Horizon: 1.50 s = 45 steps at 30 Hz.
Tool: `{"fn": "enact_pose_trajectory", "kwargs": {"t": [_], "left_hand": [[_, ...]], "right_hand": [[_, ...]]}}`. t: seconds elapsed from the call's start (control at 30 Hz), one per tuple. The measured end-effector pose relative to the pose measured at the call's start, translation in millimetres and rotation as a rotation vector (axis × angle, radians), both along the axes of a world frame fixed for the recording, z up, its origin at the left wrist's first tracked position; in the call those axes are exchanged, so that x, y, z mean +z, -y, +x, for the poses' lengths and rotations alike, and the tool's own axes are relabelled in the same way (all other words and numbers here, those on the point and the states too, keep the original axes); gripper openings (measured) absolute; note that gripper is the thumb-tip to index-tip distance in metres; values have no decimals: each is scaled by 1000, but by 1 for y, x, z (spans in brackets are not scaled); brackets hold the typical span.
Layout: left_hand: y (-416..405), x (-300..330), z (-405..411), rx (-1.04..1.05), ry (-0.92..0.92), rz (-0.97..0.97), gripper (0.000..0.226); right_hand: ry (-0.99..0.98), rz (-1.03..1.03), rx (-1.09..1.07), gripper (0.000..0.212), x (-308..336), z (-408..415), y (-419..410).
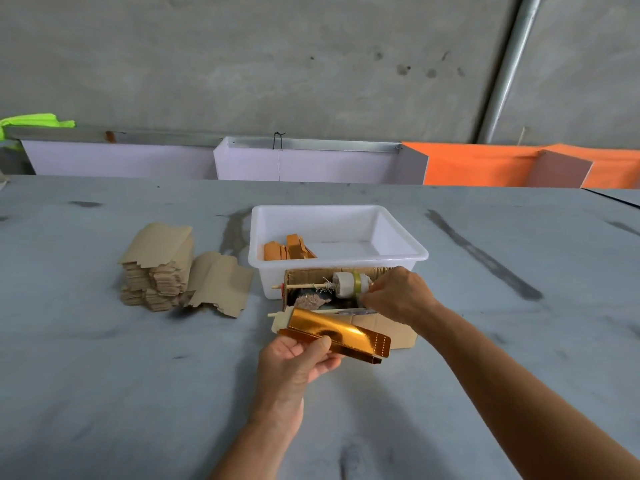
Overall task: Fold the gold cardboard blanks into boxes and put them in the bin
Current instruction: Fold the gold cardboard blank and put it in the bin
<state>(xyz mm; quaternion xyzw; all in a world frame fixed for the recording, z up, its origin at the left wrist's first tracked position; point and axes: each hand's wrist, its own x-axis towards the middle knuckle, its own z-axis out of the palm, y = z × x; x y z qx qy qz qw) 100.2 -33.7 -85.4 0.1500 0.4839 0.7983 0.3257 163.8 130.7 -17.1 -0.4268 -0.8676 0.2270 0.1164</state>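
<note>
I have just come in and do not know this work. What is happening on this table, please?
A person is making small boxes from gold cardboard. The left hand holds a partly folded gold box. The right hand reaches to a tape roll on a stick in a cardboard holder; whether it pinches tape is unclear. Behind it, the white bin already holds a few finished boxes. A stack of flat blanks waits on the left.
</note>
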Motion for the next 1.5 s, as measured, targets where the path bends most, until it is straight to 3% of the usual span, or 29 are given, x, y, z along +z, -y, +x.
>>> {"fn": "enact_pose_trajectory", "kwargs": {"t": [0.17, 0.77, 1.3, 1.5], "left_hand": [[1, -2, -2, -12, -10, 3, 38], [1, -3, -2, -42, -43, -14, 34], [2, -1, 2, -9, -77, -35, 8], [-4, 1, 8, -2, -220, -68, 31]], "right_hand": [[-25, -99, -42, 22, -3, -7, -1], [-39, -113, -118, 30, -14, -14, -11], [-140, -244, -183, 28, -2, -14, -5], [-182, -298, -130, 21, 15, -12, -4]]}}
